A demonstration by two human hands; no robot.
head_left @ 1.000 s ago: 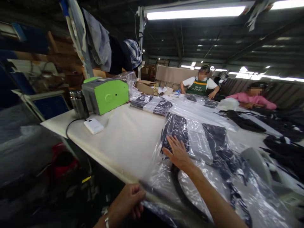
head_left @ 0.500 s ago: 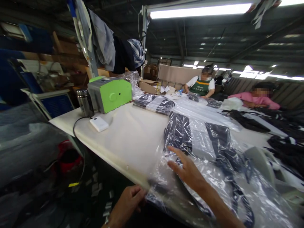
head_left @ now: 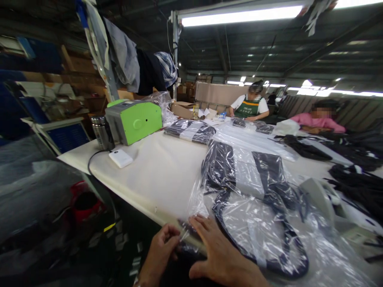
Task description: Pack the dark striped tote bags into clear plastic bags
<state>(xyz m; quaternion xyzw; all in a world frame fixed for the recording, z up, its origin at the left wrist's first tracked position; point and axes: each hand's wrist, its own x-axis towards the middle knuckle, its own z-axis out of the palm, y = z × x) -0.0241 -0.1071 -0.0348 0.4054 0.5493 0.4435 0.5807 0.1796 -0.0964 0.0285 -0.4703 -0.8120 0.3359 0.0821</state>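
Observation:
A clear plastic bag (head_left: 257, 223) lies along the near side of the table, with a dark, folded item with a grey-white band (head_left: 248, 171) and a long dark strap (head_left: 299, 255) inside it. My left hand (head_left: 160, 253) is at the table's front edge, thumb and fingers pinched on the plastic bag's edge. Just right of it, my right hand (head_left: 220, 253) reaches over the bag with fingers stretched and thumb apart. Its fingertips are by the plastic near the edge; whether they press on it I cannot tell.
A green and grey machine (head_left: 134, 121), a steel flask (head_left: 102, 133) and a white power bank (head_left: 120, 158) with a cable stand at left. Another bagged item (head_left: 190, 131) lies farther back. Two people (head_left: 249, 105) work across the table. Black straps (head_left: 356, 191) pile up at right.
My right hand has come back from the bagged item toward the table's front edge, close to my left hand. The left hand has risen slightly, still at the bag's edge. The view shifted slightly.

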